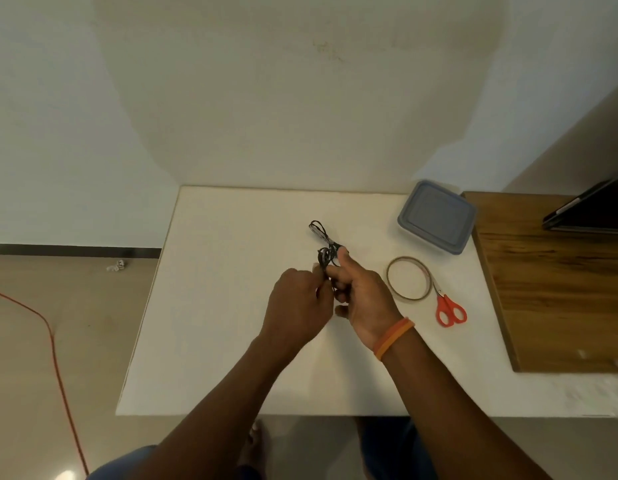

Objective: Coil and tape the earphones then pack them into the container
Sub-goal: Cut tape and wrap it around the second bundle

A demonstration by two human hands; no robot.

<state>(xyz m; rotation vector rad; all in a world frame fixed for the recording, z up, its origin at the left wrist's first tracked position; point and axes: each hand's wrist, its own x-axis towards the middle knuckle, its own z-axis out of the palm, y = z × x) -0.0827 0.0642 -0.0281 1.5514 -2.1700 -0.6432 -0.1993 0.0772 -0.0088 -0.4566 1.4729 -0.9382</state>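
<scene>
Clearly, step: coiling. Both hands work the black earphones (326,252) above the table (210,306); no tape is on the bundle that I can see, so taping and packing look not yet done.
Earphones: a loose tangle between the two hands, with one loop trailing out beyond the fingertips onto the table.
Left hand (297,306): fingers curled, back toward the camera, pinching the cord just beside the right hand.
Right hand (361,299): fingers curled round the cord, thumb raised toward the far loop; an orange band (393,337) sits on the wrist.
Next move: probably gather the far loop into the bundle, then keep one hand on it while the other reaches out.
Tape (408,278): near, to the right of the right hand.
Scissors (449,308): just past the tape, blades touching its ring.
Container (437,216): farther off, beyond and right of the right hand, lid on.
</scene>
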